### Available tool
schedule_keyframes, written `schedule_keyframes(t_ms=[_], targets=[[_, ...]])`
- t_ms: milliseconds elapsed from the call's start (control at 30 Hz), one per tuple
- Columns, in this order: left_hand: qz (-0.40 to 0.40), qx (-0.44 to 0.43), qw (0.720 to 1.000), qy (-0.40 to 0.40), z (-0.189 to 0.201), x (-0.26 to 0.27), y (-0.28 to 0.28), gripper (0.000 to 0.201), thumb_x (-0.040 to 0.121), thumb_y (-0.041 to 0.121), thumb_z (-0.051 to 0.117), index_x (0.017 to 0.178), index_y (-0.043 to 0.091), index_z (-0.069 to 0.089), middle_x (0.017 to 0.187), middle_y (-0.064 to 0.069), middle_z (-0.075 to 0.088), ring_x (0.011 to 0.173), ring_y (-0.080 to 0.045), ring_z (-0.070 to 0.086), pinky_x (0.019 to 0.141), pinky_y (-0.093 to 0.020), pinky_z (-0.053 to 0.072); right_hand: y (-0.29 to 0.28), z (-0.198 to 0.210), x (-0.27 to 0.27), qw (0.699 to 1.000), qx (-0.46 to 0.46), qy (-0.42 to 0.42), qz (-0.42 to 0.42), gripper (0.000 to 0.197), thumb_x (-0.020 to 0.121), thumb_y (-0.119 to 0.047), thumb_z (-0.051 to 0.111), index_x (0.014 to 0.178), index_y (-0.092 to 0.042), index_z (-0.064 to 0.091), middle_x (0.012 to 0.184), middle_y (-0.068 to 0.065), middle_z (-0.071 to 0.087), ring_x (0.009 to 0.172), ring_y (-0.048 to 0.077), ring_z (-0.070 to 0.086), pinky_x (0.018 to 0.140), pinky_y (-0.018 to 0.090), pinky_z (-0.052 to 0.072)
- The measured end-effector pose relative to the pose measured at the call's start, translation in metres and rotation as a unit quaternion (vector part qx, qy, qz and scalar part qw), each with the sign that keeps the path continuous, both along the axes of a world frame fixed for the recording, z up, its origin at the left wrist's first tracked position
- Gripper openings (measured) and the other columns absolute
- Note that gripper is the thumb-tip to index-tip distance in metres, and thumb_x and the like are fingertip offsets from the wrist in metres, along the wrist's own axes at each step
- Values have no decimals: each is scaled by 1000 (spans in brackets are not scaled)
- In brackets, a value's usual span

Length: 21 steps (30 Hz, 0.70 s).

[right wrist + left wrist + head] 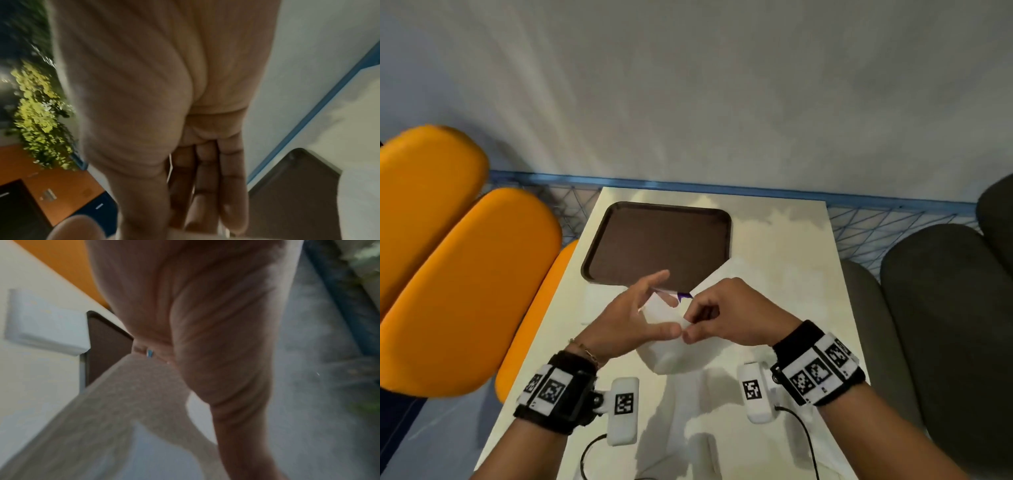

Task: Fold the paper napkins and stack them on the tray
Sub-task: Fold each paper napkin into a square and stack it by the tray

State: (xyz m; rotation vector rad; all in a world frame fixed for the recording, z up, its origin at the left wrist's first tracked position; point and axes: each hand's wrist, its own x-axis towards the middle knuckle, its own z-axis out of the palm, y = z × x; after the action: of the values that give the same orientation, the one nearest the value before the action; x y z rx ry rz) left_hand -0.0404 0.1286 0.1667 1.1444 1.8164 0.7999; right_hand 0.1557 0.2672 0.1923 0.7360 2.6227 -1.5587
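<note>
Both hands, left [631, 317] and right [726, 317], pinch a white, limp paper napkin [669, 353] (small purple print, unreadable) above the worktop [791, 274], just before the brown tray [661, 245].

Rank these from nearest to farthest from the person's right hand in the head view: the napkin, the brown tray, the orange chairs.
1. Napkin: pinched by the right hand, between both hands.
2. Tray: just beyond the hands, on the table.
3. Orange chairs: off the table, far left.
</note>
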Motion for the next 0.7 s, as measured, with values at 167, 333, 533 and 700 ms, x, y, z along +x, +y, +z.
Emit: schedule_keyframes(t_ms=[167,333,533,700], targets=[[50,-17,978,-202,7,25,-25,50,72,48,90,106,13,80,107,-13,79,98,-33,76,82,-42,64,-7,19,21,999,-1,-24,27,22,76,-27,96,93,-23,83,77,-18,74,71,-4,67,69,14,49],[127,-5,957,-262,0,48,-42,39,88,44,81,98,7,77,99,-18,77,87,-29,73,71,-35,59,-11,22,43,993,-5,-81,81,24,77,-18,94,97,-23,82,86,-12,76,71,-2,66,71,18,52],[152,-12,927,-343,-10,67,-51,28,96,30,70,106,3,74,102,-20,75,86,-31,71,70,-34,59,-19,26,51,989,33,-76,122,18,83,-11,87,95,-21,79,85,-13,76,85,5,70,86,29,57],[146,-17,914,-378,-19,80,-51,41,86,40,73,112,8,78,109,-19,75,89,-28,71,76,-34,57,-23,26,51,992,47,-12,120,17,80,-14,90,91,-25,81,97,-14,76,96,6,68,92,27,52]])
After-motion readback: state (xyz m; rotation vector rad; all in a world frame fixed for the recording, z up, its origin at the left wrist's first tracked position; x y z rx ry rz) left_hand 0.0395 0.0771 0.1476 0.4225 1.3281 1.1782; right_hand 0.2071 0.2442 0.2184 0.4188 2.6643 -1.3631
